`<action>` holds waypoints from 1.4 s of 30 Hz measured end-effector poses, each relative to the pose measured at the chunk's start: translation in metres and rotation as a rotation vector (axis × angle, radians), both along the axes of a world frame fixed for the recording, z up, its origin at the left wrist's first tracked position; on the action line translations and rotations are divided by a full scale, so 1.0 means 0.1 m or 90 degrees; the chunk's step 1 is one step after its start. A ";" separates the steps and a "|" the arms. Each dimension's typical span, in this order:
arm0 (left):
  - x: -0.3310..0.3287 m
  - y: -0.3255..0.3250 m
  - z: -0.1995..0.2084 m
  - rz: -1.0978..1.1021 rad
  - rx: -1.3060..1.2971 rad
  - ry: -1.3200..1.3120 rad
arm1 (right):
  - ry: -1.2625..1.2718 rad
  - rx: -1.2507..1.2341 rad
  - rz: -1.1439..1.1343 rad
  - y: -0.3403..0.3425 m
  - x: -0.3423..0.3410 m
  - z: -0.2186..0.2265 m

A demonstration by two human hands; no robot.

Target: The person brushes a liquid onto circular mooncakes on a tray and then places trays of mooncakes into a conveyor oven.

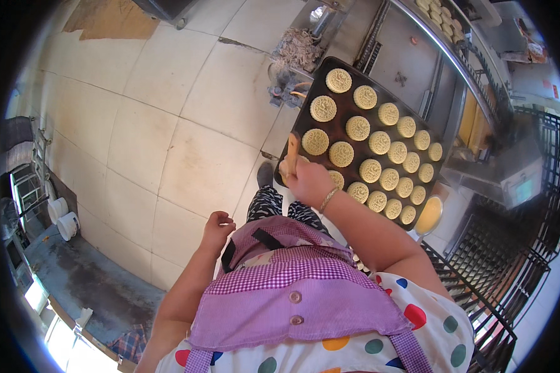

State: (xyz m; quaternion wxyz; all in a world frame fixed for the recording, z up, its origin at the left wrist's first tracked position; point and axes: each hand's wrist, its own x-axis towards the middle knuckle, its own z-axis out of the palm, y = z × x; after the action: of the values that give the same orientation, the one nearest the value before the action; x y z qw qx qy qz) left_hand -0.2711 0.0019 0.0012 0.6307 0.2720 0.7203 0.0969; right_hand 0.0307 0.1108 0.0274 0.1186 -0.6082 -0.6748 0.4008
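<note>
A dark baking tray (338,113) carries rows of round pastries with stamped tops, like mooncakes (357,128). Over the tray's near left corner, my right hand (309,181) is closed round a wooden-handled brush (293,153). Its handle points up and away from the tray; the bristle end is hidden under my fingers. Part of a pastry shows beside that hand. My left hand (217,231) hangs beside my apron, above the floor, with loosely bent fingers and nothing in it. A pan of yellow liquid (429,215) stands at the tray's right corner.
Black metal racks (504,261) stand to the right. Beyond the tray is a metal oven-like unit (399,65), with more pastries (440,15) at the far right. A blue-grey surface (84,280) and white buckets (68,226) are at left. Pale tiles (199,161) cover the floor.
</note>
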 end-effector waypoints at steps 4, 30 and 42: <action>-0.01 0.03 0.01 0.030 0.010 -0.008 | -0.249 0.134 -0.067 1.08 0.59 -0.22; 0.93 0.17 0.04 -0.091 -0.007 -0.035 | -0.035 0.111 -0.337 -0.04 1.47 -0.33; 1.66 0.01 0.05 -0.132 0.000 -0.058 | -0.245 0.106 -0.567 -0.81 3.97 -0.25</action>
State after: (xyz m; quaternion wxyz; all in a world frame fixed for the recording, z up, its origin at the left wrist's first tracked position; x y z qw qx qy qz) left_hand -0.1051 0.0028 0.0060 0.6695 0.3404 0.6588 0.0431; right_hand 0.4274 0.0296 0.0027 0.1997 -0.8890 -0.3890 0.1359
